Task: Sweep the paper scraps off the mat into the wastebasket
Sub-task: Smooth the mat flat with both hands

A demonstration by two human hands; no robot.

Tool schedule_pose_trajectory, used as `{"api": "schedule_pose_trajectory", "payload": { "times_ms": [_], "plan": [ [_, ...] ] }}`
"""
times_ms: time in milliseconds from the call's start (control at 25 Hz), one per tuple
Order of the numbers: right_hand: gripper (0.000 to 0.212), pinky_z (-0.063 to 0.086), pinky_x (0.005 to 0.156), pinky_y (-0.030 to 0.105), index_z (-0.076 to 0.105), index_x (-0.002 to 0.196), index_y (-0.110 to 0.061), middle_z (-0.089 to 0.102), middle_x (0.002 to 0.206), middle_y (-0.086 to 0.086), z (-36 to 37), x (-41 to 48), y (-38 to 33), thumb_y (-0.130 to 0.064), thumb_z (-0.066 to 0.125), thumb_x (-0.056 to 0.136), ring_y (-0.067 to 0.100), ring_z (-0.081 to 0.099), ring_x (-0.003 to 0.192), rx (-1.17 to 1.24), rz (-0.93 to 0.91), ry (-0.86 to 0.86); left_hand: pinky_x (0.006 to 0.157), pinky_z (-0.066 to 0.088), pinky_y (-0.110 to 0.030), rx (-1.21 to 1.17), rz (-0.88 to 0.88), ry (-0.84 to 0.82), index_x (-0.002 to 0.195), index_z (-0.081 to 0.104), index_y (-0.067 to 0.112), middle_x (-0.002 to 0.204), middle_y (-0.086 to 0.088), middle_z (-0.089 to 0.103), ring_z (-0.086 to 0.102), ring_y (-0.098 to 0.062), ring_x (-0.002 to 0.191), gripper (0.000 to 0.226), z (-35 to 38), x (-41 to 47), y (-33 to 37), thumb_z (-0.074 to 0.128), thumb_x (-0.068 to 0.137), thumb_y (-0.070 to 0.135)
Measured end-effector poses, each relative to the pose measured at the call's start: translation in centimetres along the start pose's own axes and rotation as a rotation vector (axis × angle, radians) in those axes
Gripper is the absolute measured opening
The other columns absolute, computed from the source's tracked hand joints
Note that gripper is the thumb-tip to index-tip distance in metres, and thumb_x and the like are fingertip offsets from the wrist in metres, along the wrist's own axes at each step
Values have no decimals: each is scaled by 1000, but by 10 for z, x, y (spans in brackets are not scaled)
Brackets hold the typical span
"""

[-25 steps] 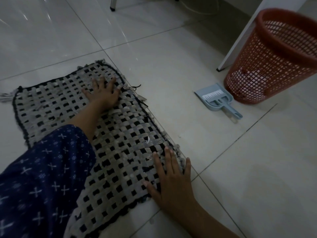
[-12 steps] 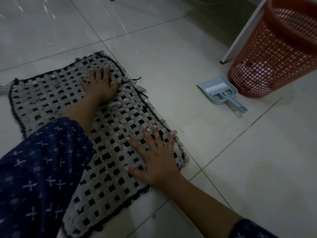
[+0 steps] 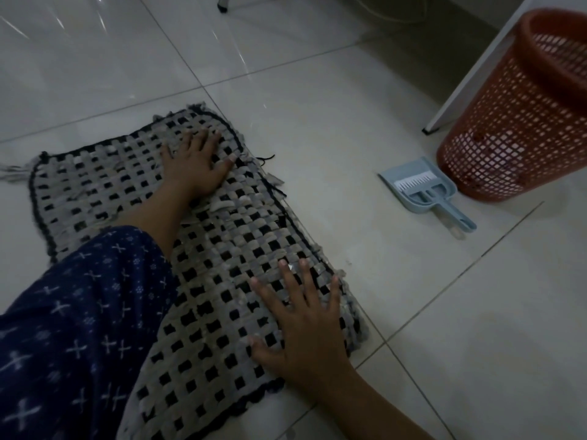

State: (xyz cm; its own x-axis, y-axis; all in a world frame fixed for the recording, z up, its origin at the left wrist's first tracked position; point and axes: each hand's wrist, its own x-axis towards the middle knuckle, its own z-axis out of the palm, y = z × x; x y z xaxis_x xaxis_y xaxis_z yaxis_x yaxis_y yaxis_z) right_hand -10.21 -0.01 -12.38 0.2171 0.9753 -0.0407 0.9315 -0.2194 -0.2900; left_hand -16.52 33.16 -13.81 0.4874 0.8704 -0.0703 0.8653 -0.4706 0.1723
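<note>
Hands lie flat on the mat (image 3: 203, 255), both spread wide with fingers splayed and gripping nothing. The right hand (image 3: 305, 322) presses on the near right corner of the mat, its fingertips next to a small white paper scrap (image 3: 290, 267) caught in the weave near the right edge. The left hand (image 3: 197, 163) rests at the far right corner, its patterned sleeve (image 3: 79, 315) crossing the near half of the mat.

Other scraps are hard to tell from the pale woven strips in this dim light. Past the right edge, on the floor (image 3: 349, 106), the blue dustpan (image 3: 419, 188) lies with its brush (image 3: 444, 206) nested in it, just beside the red wastebasket (image 3: 521, 122) and well apart from the mat.

The step in hand looks like smoothing the mat and hunting for scraps. To do it well, the left hand should pin the mat so it cannot bunch, while the right strokes toward the right edge, gathering bits into one pile. The loose weave will likely trap paper, so light, repeated passes should serve better than one hard push. Then the brush and dustpan can carry the pile to the wastebasket.
</note>
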Motion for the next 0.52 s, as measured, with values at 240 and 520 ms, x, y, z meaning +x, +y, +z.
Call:
{"api": "schedule_pose_trajectory", "payload": {
  "times_ms": [240, 520],
  "plan": [
    [77, -6, 109, 67, 11, 147, -48, 4, 162, -3, 3, -1, 0, -69, 39, 78, 28, -7, 149, -24, -5, 12, 112, -6, -58, 15, 10, -42, 148, 5, 32, 160, 0, 2, -4, -22, 146, 75, 0, -2, 2, 11, 85, 71],
    [78, -9, 107, 68, 12, 148, -45, 1, 161, 1, 5, 0, 3, -73, 33, 79, 31, -8, 148, -58, -40, 22, 114, -10, -52, -83, -53, -1, 150, 3, 25, 159, -8, -8, -16, -29, 144, 64, -11, -65, -6, 14, 94, 56]
  ]
}}
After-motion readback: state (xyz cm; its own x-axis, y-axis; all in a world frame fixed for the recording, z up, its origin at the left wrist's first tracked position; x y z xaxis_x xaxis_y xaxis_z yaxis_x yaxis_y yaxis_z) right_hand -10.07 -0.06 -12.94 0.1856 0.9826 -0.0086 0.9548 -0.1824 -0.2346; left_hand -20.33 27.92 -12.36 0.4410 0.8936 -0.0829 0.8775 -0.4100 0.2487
